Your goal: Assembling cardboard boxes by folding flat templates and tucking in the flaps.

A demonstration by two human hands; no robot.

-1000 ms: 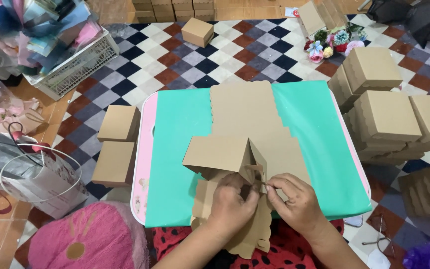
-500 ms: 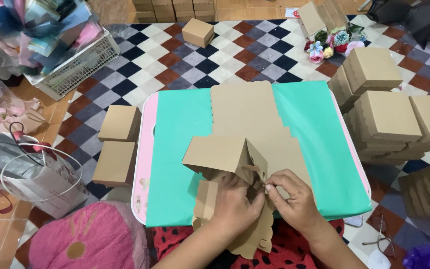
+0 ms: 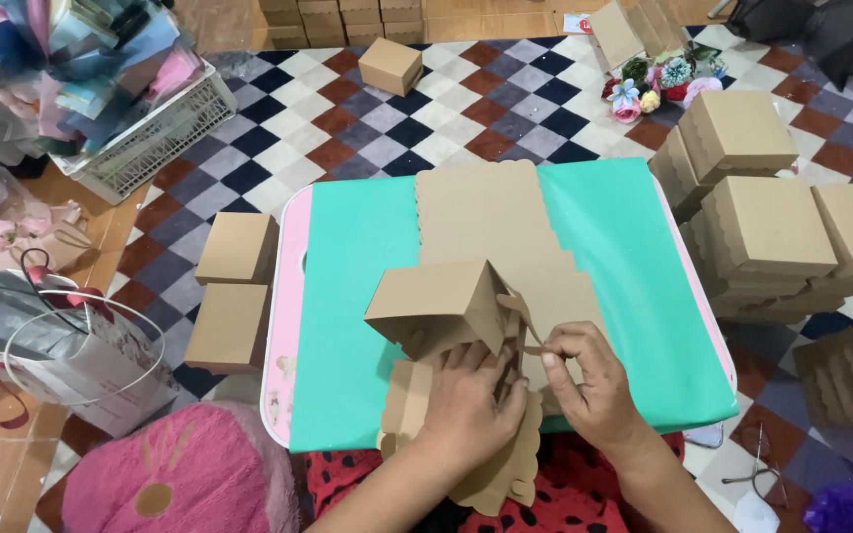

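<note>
At the near edge of the green table [image 3: 367, 296], the left hand [image 3: 466, 410] presses down on the half-folded cardboard box [image 3: 436, 301] to steady it — the right hand [image 3: 589, 385] pinches 1 flap [image 3: 535, 347], lifted for tucking — flat blanks [image 3: 486, 212] lie behind

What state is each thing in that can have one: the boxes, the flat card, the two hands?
Half-folded box: partly raised, unfinished.
Flat cardboard blank: unfolded, lying on the green table.
Left hand: pressing the box.
Right hand: pinching a flap.
Stacked boxes: assembled, closed.
</note>
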